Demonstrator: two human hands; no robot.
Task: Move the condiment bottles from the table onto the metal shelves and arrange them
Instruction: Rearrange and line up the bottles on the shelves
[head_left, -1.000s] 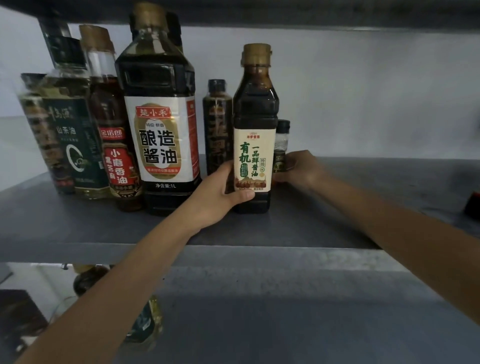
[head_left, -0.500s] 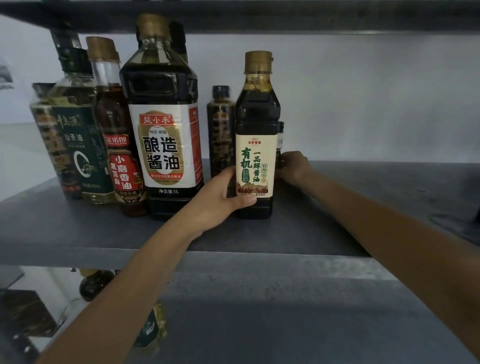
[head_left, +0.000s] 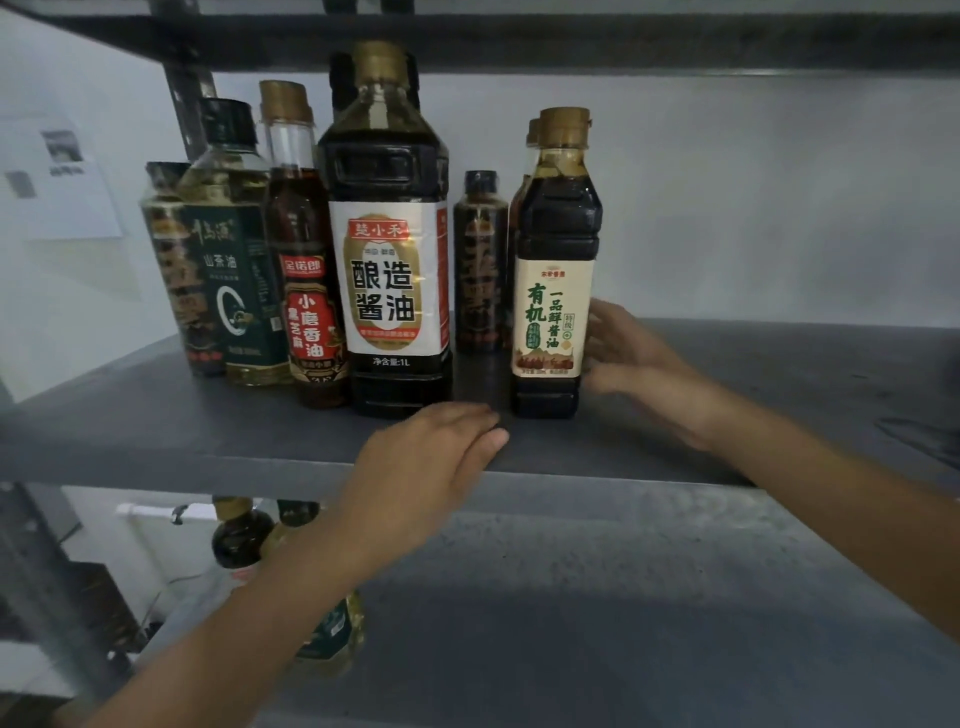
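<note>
A slim soy sauce bottle (head_left: 556, 291) with a cream label and gold cap stands upright on the grey metal shelf (head_left: 779, 384). A like bottle stands right behind it, mostly hidden. My left hand (head_left: 431, 462) holds nothing and hovers with relaxed fingers over the shelf's front edge, just left of that bottle. My right hand (head_left: 628, 353) is beside the bottle's right side, fingers spread and loosely straight, at or near the label. To the left stands the big 1L soy sauce bottle (head_left: 389, 260), with a small dark bottle (head_left: 480, 260) further back between the two.
Left of the big bottle stand a sesame oil bottle (head_left: 306, 280), a green-labelled oil bottle (head_left: 234, 260) and a dark bottle behind. The shelf's right half is bare. An upper shelf (head_left: 571, 41) sits close above the caps. Bottles (head_left: 244, 535) show on the level below.
My left hand has let go of the cream-labelled bottle and drawn back to the shelf edge. My right hand has come forward from behind the bottle to its right side.
</note>
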